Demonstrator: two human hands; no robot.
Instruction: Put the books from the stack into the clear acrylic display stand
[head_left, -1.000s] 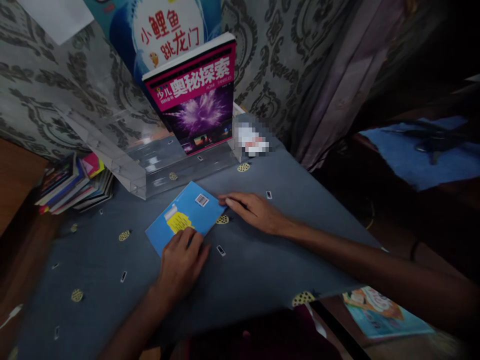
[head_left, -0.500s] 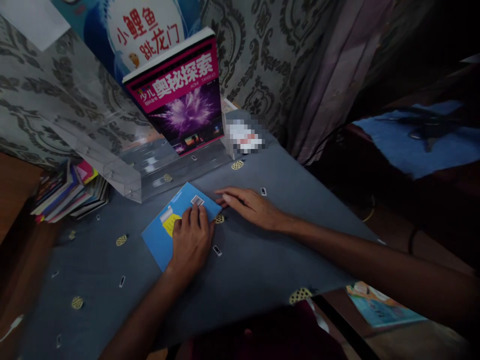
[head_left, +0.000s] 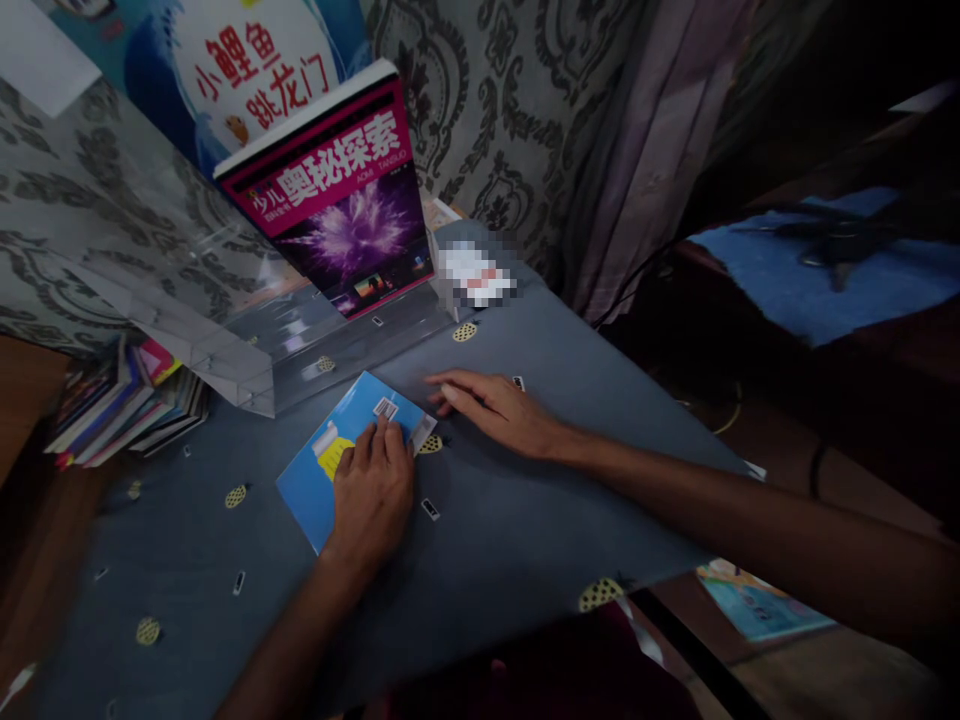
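Note:
A thin blue booklet (head_left: 330, 455) with a barcode and a yellow patch lies flat on the grey table cover (head_left: 487, 520). My left hand (head_left: 371, 490) presses on its right half, fingertips by the barcode, and its right corner curls up. My right hand (head_left: 491, 408) lies flat on the cloth just right of the booklet, fingers stretched toward that lifted corner. Behind them a pink and purple book (head_left: 337, 195) stands upright in a clear acrylic holder (head_left: 247, 345).
A stack of books (head_left: 124, 400) lies at the table's left edge. A blue poster (head_left: 225, 70) leans on the patterned wall. Another booklet (head_left: 757, 600) lies low on the right, below the table edge. Small stickers dot the cloth.
My left hand slid up the booklet from its lower edge to the barcode. The booklet's right corner now lifts. My right hand stayed beside it.

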